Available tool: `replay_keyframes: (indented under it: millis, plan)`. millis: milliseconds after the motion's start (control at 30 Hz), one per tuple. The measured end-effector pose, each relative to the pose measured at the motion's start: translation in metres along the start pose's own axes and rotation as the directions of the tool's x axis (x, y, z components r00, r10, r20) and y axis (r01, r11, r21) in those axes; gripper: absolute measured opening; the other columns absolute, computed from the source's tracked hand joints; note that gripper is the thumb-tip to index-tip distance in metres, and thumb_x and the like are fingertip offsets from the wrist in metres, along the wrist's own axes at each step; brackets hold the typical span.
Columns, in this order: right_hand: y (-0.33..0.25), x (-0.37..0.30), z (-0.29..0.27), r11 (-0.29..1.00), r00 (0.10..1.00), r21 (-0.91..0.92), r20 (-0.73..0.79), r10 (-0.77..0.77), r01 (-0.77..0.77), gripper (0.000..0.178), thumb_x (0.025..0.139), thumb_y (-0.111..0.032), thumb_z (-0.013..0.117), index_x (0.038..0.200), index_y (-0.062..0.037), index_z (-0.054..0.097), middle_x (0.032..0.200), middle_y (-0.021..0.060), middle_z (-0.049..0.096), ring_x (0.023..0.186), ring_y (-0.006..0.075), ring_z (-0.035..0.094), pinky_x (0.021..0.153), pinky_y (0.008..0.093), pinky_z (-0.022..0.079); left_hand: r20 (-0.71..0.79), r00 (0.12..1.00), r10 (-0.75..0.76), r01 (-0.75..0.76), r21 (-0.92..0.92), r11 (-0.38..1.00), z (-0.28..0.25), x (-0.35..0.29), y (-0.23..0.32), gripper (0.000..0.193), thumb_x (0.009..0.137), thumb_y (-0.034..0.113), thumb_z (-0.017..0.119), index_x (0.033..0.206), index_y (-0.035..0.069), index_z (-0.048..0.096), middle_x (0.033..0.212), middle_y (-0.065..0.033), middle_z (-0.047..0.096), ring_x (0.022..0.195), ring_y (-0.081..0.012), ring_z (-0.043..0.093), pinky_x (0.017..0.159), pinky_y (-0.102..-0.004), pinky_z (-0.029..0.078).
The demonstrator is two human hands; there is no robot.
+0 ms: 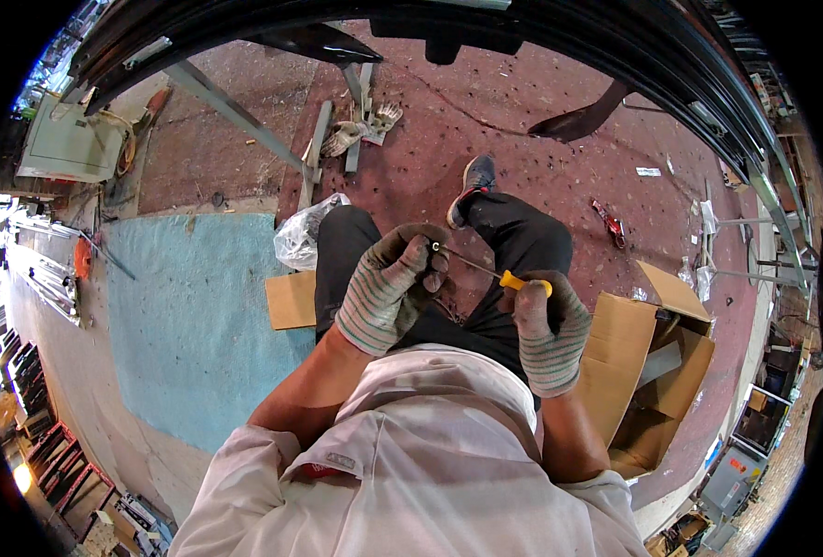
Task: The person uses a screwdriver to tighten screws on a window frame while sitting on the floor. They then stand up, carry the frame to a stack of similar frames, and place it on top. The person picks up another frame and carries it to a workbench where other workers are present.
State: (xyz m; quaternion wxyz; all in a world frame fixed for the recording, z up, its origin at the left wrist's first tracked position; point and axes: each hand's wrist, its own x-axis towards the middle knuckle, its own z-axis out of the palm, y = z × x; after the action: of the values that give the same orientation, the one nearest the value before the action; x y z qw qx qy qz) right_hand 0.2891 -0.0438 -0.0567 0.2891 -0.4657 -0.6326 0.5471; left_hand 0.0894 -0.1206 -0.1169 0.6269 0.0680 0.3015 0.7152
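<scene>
Clock taken from the screwdriver, 12 at top of view. Yellow-handled screwdriver [512,279] is held by the right hand [552,327], gloved, fingers closed round the handle, shaft pointed at 10 o'clock. Shaft tip is met at the left hand [383,290], also gloved, where a small pale part [436,247] is pinched between thumb and fingers; exact shape can't be told. Both hands are carried above the lap, between 2 dark trouser legs [534,232].

Edges: open cardboard box [618,345] is set at 4 o'clock, near edge just beside the right hand, flaps raised, so that side is tight. Flat cardboard piece [291,301] at 9, partly covered by the left leg; clear plastic bag [302,237] above it, blue mat [188,325] beyond. Shoe [478,176] at 12. More room is given at 1–2 by red-brown floor [560,176], up to a small red item [608,225]. Far 12 is bounded by a long black frame [356,42].
</scene>
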Motion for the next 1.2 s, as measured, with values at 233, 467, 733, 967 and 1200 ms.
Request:
replay_keyframes:
  millis: [233, 467, 733, 967, 1200]
  plan:
    - [0.001, 0.001, 0.002, 0.998, 0.998, -0.023, 0.022, -0.058, 0.058, 0.035, 0.105, -0.036, 0.064, 0.103, -0.0016, 0.067, 0.080, 0.0040, 0.068, 0.072, 0.0074, 0.056, 0.068, 0.0235, 0.045, -0.038, 0.999, 0.017, -0.015, 0.048, 0.999, 0.001, -0.002, 0.002, 0.031, 0.100, 0.030, 0.071, 0.120, 0.006, 0.066, 0.093, -0.0020, 0.067, 0.074, -0.0121, 0.061, 0.075, -0.0345, 0.058]
    - [-0.001, -0.001, 0.001, 0.989, 0.995, -0.118, 0.045, -0.090, 0.095, 0.028, 0.105, -0.028, 0.061, 0.103, -0.0009, 0.068, 0.080, 0.0042, 0.069, 0.073, 0.0082, 0.057, 0.068, 0.0249, 0.047, -0.071, 0.994, 0.078, -0.063, 0.193, 0.979, 0.003, -0.007, 0.009, 0.022, 0.103, 0.022, 0.068, 0.116, 0.003, 0.071, 0.091, -0.0045, 0.072, 0.076, -0.0124, 0.067, 0.071, -0.0274, 0.056]
    - [-0.006, 0.004, -0.005, 0.719, 0.847, -0.461, 0.168, -0.505, 0.520, 0.021, 0.091, -0.018, 0.078, 0.105, -0.0072, 0.068, 0.090, 0.0109, 0.070, 0.074, 0.0291, 0.066, 0.065, 0.0376, 0.052, 0.150, 0.910, 0.388, -0.346, 0.788, 0.509, 0.012, -0.009, 0.030, 0.016, 0.106, 0.015, 0.063, 0.110, 0.001, 0.070, 0.092, -0.0043, 0.073, 0.081, -0.0094, 0.069, 0.071, -0.0252, 0.057]
    - [-0.001, 0.009, -0.001, 0.572, 0.724, -0.478, 0.233, -0.650, 0.667, 0.039, 0.084, -0.024, 0.085, 0.114, -0.0081, 0.065, 0.096, 0.0101, 0.070, 0.077, 0.0315, 0.066, 0.067, 0.0408, 0.052, 0.115, 0.922, 0.371, -0.327, 0.746, 0.581, 0.014, -0.007, 0.033, 0.016, 0.105, 0.017, 0.065, 0.108, 0.001, 0.068, 0.094, -0.0036, 0.072, 0.081, -0.0087, 0.068, 0.071, -0.0245, 0.056]
    - [-0.002, 0.010, 0.003, 0.551, 0.699, -0.484, 0.198, -0.687, 0.679, 0.035, 0.089, -0.024, 0.082, 0.115, -0.0074, 0.067, 0.094, 0.0111, 0.071, 0.076, 0.0302, 0.067, 0.067, 0.0381, 0.052, 0.139, 0.926, 0.350, -0.320, 0.781, 0.537, 0.016, -0.002, 0.040, 0.019, 0.105, 0.021, 0.066, 0.105, 0.002, 0.068, 0.084, -0.0024, 0.070, 0.071, -0.0072, 0.062, 0.065, -0.0238, 0.052]
